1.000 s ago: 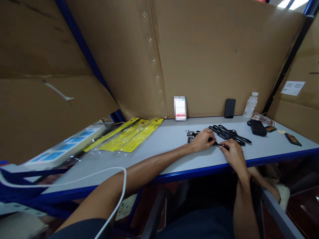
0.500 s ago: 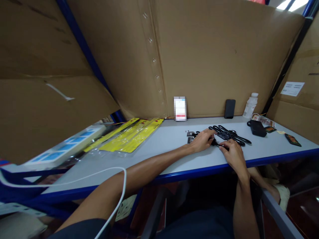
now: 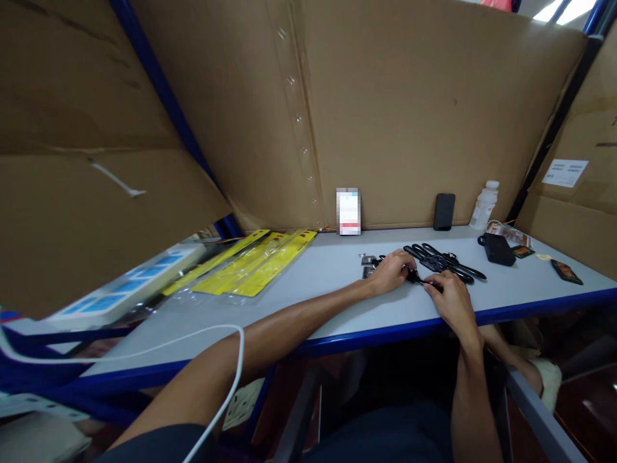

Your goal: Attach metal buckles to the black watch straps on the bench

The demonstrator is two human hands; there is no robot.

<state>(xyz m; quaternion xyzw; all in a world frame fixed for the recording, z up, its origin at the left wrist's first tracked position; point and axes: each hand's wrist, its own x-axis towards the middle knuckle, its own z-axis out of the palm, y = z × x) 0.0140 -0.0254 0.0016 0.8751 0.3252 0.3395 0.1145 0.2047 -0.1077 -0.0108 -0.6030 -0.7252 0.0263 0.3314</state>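
My left hand and my right hand rest on the grey table and pinch a small black part between them. Just behind the hands lies a pile of black looped pieces. Small dark and silver bits lie left of my left hand. What exactly the fingers grip is partly hidden.
Yellow packaged strips lie at the left, blue-and-white packs farther left. A blurred card, a black phone and a white bottle stand against the cardboard wall. A black box and small cards lie right.
Both hands stay in place over the black part; only the fingers shift slightly. The view has barely moved.
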